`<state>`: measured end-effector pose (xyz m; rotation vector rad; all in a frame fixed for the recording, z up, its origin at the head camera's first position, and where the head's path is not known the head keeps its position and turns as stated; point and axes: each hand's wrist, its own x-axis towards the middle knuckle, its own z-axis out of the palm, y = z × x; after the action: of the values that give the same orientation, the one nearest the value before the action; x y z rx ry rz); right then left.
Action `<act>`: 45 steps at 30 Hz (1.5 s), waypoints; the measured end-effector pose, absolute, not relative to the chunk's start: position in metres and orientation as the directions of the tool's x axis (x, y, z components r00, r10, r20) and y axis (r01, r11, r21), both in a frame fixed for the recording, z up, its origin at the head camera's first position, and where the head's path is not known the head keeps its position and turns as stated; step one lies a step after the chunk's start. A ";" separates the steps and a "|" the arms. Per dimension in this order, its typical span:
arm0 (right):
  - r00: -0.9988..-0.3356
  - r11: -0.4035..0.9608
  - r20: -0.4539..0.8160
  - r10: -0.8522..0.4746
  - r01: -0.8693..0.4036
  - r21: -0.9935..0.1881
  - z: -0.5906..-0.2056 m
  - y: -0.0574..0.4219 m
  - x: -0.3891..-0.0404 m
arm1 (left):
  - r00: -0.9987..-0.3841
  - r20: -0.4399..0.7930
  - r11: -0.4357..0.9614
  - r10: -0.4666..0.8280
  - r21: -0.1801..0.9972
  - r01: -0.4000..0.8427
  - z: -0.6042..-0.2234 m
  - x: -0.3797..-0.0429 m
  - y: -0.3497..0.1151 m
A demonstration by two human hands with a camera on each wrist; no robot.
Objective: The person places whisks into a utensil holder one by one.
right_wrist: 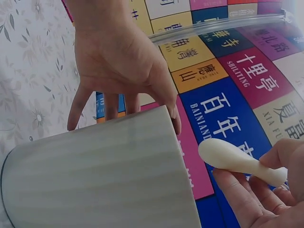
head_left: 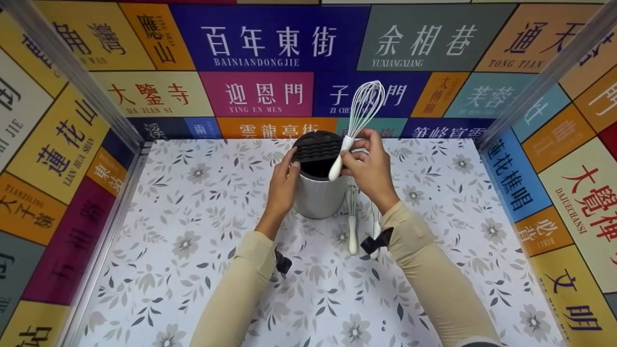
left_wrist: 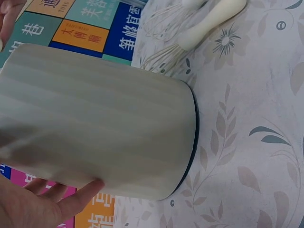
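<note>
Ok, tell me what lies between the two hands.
In the head view: the canister, its black ridged insert, and the whisk handle the right hand pinches.

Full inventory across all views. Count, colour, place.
canister: 1, pale grey, centre
ribbed insert: 1, black, in the canister's mouth
held whisk: 1, white, tilted, at the canister's right rim
loose whisks: 2, white, lying beside the canister
tablecloth: 1, white with grey leaves and flowers, underneath
sign panels: many, multicoloured, back and sides
wrist bands: 2, black, one per wrist
sleeves: 2, beige, forearms
left hand: 1, bare, touching canister
right hand: 1, bare, gripping held whisk
</note>
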<state>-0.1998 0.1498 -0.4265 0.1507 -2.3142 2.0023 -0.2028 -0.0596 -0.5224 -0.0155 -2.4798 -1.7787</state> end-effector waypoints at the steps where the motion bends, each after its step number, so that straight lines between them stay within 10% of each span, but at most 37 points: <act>1: -0.991 0.144 0.132 -0.018 -0.133 -0.980 -0.426 0.147 -0.201 | -0.996 0.081 0.322 -0.044 0.945 0.062 -0.523 -0.203 -0.059; 18: -0.952 0.453 0.290 -0.102 -0.304 -0.838 -0.446 0.112 -0.222 | -0.995 0.078 0.336 -0.066 0.940 0.051 -0.524 -0.203 -0.058; 45: -0.918 0.456 0.363 -0.163 -0.396 -0.797 -0.466 0.107 -0.226 | -0.993 0.107 0.347 -0.057 0.934 0.081 -0.524 -0.204 -0.059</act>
<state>-0.2260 0.1073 -0.4660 0.4839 -2.4723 1.4474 -0.2036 -0.0591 -0.5242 -0.0224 -2.4774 -1.7290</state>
